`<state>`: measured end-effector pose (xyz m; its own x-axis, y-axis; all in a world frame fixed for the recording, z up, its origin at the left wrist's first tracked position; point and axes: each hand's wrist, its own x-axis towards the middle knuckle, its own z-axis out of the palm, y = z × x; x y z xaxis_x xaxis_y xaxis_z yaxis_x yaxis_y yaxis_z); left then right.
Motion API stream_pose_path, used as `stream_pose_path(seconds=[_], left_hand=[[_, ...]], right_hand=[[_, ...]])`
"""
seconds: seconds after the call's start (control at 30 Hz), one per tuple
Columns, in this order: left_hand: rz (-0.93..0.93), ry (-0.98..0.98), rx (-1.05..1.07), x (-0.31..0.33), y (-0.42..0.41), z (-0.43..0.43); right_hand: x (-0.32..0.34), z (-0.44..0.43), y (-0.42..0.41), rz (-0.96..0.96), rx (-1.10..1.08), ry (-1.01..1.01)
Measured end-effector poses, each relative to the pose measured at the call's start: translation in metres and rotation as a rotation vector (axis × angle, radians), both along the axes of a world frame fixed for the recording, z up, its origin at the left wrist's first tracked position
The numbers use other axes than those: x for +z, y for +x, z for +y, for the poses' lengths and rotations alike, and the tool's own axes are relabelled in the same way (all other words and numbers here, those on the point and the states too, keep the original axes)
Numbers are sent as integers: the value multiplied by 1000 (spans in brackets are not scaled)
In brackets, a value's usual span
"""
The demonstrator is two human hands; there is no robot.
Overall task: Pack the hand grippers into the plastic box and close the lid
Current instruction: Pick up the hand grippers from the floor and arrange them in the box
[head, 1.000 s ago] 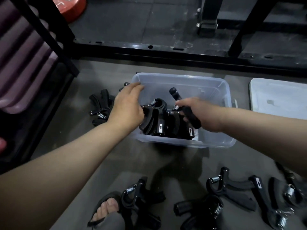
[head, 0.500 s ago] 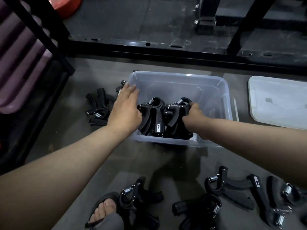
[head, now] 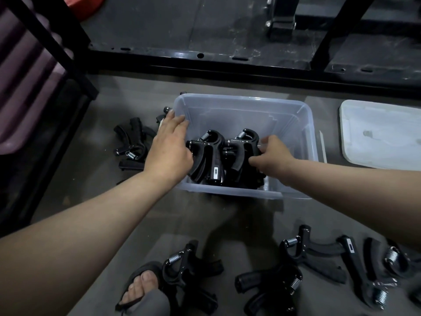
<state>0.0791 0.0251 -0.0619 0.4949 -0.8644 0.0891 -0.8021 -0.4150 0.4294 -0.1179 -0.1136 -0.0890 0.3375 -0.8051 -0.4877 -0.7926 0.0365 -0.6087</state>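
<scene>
Both hands reach into a clear plastic box on the floor. The left hand lies flat and open against the packed black hand grippers; the right hand curls closed around them. More grippers lie loose nearby, and the lid rests apart to the right.

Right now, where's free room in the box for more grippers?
Free: the back half of the box, behind the two standing grippers, and the strip along its right wall. Crowded: the front, where the left hand and right hand press the grippers.
</scene>
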Motion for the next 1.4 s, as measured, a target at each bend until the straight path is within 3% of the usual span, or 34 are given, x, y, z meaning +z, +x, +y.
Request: stream_pose_path(seconds=[0.63,0.7,0.8,0.9,1.07,1.4], left_hand=[[3,17,-1,2,-1,1],[11,13,2,2,-1,0],[42,-5,10,0,0,1],[81,-34,17,-1,1,1],[174,-98,68,-1,4,8],[180,-114,59,-2,-1,0]], right_hand=[[-13,3,-5,221,211,45],[1,6,-6,305,284,-56],[29,18,-24,195,491,-348],[45,29,-49,240,590,-575],[44,34,-64,356,591,-623],[35,18,-61,444,589,-649]])
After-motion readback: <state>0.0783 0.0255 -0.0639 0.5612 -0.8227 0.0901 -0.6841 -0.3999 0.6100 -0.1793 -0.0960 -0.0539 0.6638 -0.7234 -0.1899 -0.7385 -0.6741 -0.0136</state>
